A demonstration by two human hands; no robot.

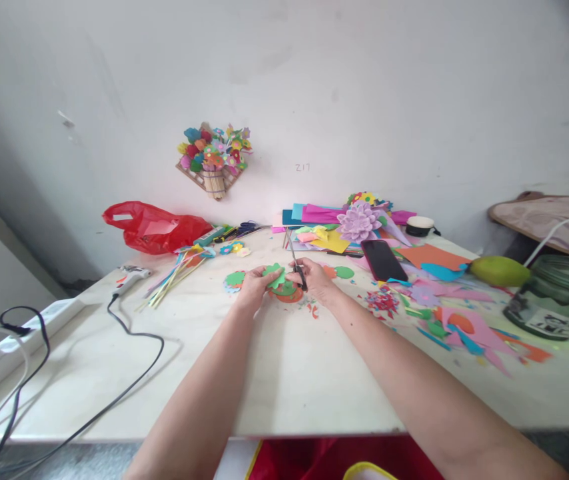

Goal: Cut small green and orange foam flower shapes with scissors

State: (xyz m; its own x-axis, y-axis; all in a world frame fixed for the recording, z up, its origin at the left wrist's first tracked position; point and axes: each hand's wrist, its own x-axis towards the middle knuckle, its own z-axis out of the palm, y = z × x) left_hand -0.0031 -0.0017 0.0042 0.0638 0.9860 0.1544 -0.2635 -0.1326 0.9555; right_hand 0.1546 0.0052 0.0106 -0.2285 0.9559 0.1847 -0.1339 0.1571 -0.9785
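Observation:
Between the fingers of my left hand (254,288) is a green flower-shaped cutout (274,275) with a scalloped edge. My right hand (317,280) grips a pair of scissors (293,248) by the dark handles, its blades pointing up and away from me, just right of the cutout. Under my hands lie orange and green round pieces (289,297), partly hidden by my fingers. To the left, another green piece (236,279) rests on pale blue ones. A green oval (345,272) lies beyond my right hand.
A glue gun (132,280) with a trailing cord and a red plastic bag (157,227) are at left. Toward the right are a phone (383,260), a purple flower (358,222), scattered scraps (469,327) and a glass jar (554,300). A flower decoration (214,160) hangs on the wall.

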